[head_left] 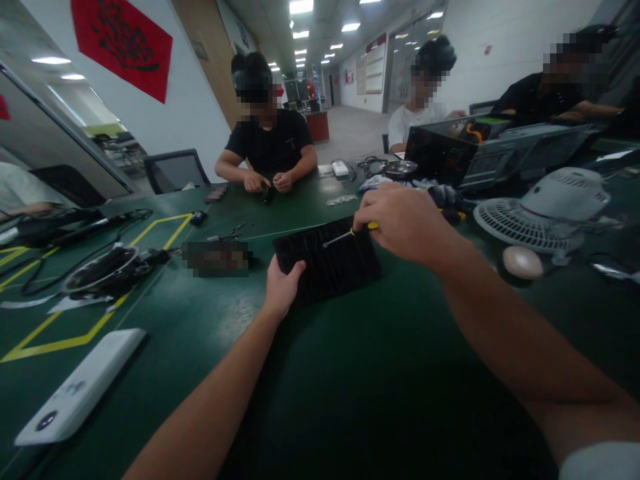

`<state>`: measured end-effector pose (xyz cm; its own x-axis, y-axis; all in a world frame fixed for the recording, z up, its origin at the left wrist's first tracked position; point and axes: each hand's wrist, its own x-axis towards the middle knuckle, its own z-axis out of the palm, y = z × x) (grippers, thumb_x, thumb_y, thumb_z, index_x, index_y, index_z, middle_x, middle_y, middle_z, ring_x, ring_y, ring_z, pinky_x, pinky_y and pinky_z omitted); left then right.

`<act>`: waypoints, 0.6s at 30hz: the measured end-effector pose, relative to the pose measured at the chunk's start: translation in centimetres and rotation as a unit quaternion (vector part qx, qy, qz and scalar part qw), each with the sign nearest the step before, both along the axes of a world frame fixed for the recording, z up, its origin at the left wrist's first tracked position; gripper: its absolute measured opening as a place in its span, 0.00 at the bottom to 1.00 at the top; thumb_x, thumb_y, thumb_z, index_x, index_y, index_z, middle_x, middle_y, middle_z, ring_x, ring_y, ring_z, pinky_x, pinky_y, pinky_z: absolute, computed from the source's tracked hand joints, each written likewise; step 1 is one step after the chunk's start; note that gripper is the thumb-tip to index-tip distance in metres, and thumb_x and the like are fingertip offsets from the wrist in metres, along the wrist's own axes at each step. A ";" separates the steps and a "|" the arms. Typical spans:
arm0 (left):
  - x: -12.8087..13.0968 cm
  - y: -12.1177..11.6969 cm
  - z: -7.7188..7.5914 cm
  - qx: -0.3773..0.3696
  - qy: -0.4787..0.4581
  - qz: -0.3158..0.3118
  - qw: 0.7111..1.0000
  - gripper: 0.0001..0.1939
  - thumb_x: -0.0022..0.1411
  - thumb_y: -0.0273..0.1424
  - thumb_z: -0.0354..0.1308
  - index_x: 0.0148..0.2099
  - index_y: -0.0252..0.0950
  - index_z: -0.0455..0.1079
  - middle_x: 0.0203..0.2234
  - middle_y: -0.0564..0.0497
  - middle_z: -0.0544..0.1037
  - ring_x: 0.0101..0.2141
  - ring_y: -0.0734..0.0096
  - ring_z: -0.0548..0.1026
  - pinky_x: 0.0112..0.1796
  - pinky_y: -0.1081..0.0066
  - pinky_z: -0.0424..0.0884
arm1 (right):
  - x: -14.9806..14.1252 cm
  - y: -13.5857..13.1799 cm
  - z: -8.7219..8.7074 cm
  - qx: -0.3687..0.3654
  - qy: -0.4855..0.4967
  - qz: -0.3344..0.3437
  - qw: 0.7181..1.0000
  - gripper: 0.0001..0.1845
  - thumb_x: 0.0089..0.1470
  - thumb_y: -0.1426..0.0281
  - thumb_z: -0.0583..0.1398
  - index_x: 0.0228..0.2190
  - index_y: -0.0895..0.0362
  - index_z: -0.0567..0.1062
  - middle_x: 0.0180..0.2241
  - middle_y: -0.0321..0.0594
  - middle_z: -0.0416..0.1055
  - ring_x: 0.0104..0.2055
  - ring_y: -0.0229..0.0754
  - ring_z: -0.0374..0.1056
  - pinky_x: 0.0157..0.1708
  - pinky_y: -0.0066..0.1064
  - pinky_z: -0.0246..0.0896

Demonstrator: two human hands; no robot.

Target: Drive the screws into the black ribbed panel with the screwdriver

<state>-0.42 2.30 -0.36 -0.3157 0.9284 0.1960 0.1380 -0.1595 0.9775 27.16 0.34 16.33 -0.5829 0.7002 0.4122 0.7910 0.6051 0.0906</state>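
Screwdriver (350, 233) is pinched in right grip (400, 223) at black panel (333, 267) clasped by left grip (284, 285), work seemingly unfinished tbh

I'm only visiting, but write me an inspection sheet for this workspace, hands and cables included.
Surface: green table, yellow tape at left
Job's things: black panel; yellow-handled screwdriver, its tip at the panel, contact unclear
Clutter: white device at lower left, white fan and computer case at right
Hands: left hand grips the panel's left edge; right hand holds the screwdriver
Cables: black cables, tangled at left
Surroundings: person in black shirt opposite; red wall sign
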 end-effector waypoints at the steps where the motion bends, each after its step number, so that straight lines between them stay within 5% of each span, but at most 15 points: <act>1: 0.0 -0.1 0.0 0.000 -0.001 -0.001 1.000 0.20 0.56 0.34 0.72 0.51 0.39 0.76 0.46 0.44 0.84 0.48 0.52 0.83 0.56 0.47 0.79 | 0.0 0.0 0.0 -0.001 0.000 0.002 1.000 0.16 0.61 0.78 0.60 0.39 0.52 0.87 0.43 0.44 0.81 0.46 0.51 0.69 0.36 0.39 0.50; 18: 0.1 -0.3 0.2 -0.006 -0.005 -0.004 1.000 0.20 0.56 0.34 0.72 0.51 0.38 0.76 0.46 0.45 0.84 0.47 0.54 0.83 0.54 0.51 0.80 | -0.1 -1.3 0.5 -0.064 0.000 -0.101 0.993 0.16 0.61 0.64 0.62 0.45 0.51 0.88 0.43 0.47 0.85 0.43 0.54 0.76 0.36 0.39 0.56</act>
